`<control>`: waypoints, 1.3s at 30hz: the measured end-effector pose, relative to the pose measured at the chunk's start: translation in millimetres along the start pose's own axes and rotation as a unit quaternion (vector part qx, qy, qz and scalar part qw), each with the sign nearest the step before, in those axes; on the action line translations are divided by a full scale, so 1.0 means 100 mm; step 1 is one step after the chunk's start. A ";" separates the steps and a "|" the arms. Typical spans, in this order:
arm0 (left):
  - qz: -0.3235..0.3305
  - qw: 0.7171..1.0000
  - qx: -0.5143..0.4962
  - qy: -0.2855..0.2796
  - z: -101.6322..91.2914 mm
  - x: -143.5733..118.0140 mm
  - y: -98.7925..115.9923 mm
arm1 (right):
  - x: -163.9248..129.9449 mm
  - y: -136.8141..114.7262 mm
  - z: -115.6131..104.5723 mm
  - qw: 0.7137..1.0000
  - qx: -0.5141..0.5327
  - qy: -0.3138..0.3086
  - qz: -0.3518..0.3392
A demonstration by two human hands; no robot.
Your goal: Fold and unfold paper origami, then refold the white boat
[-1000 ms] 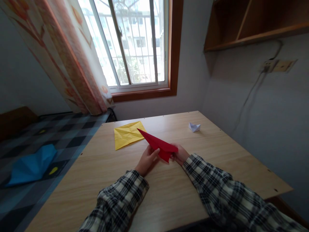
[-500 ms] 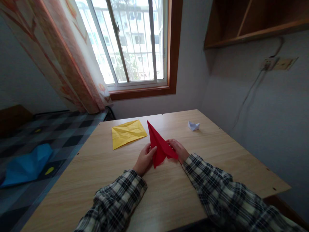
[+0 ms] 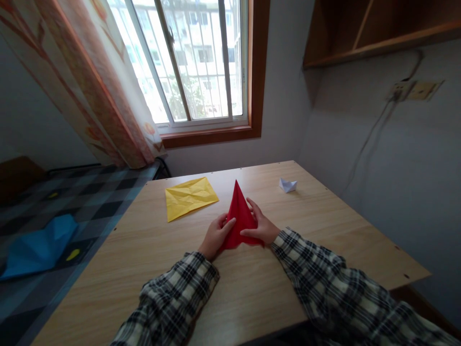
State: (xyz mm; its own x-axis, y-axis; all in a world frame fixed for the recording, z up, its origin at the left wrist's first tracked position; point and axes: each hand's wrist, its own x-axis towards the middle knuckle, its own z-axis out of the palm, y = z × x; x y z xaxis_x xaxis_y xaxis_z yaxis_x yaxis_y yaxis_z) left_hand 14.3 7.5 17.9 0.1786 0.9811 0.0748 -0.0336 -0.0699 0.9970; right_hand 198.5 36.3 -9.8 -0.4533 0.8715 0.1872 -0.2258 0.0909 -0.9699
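Observation:
A red folded paper (image 3: 239, 213), shaped like a narrow triangle, lies on the wooden table (image 3: 252, 283) with its tip pointing away from me. My left hand (image 3: 215, 235) grips its lower left edge with thumb on top. On the lower right side rests my right hand (image 3: 261, 226), fingers spread over the paper and pressing it down. Both arms wear plaid sleeves.
A creased yellow paper sheet (image 3: 189, 196) lies to the left beyond the red one. A small white folded paper boat (image 3: 287, 184) sits at the far right. Left of the table is a bed with a blue paper (image 3: 38, 246). A window and curtain are behind.
The red paper was held up pointing left, then turned clockwise and laid flat with its tip pointing away. My right hand moved on top of it.

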 end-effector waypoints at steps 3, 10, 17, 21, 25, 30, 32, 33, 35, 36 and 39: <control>0.006 1.000 0.011 0.018 -0.01 0.00 -0.01 | -0.02 0.03 -0.01 0.997 -0.067 -0.011 -0.041; -0.002 1.000 -0.014 0.012 -0.01 0.00 0.00 | 0.02 0.09 -0.08 0.979 -0.171 0.078 -0.081; -0.015 0.999 -0.048 0.004 0.00 0.00 -0.01 | 0.04 0.00 -0.07 0.971 -0.168 0.133 -0.104; -0.016 0.999 -0.036 -0.013 -0.01 0.00 -0.02 | 0.06 -0.03 -0.10 0.981 -0.114 0.144 -0.068; -0.030 0.999 -0.002 -0.036 -0.02 -0.02 0.01 | 0.08 -0.05 -0.16 0.981 -0.082 0.167 -0.057; -0.037 0.996 0.046 -0.061 -0.05 -0.03 0.07 | 0.13 -0.05 -0.26 0.979 -0.017 0.202 -0.034; -0.037 0.996 0.044 -0.071 -0.06 -0.04 0.09 | 0.15 -0.03 -0.30 0.975 0.011 0.220 -0.010; -0.041 0.996 0.033 -0.077 -0.07 -0.04 0.10 | 0.16 -0.01 -0.32 0.973 0.019 0.229 0.002; -0.061 0.994 -0.002 -0.090 -0.08 -0.05 0.12 | 0.17 0.02 -0.36 0.970 0.025 0.241 0.019; -0.075 0.993 -0.018 -0.094 -0.09 -0.06 0.14 | 0.18 0.03 -0.37 0.969 0.026 0.244 0.025; -0.109 0.991 -0.035 -0.071 -0.13 -0.06 0.16 | 0.18 0.07 -0.38 0.968 0.029 0.246 0.033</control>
State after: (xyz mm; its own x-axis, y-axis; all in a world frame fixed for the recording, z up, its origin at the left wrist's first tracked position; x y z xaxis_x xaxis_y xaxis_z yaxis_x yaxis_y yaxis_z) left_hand 0.0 3.0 33.6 0.3259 0.9358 -0.1345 -0.0462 0.1579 0.9864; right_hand 221.7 71.5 -18.8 -0.0055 0.9999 0.0150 -0.2653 0.0130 -0.9641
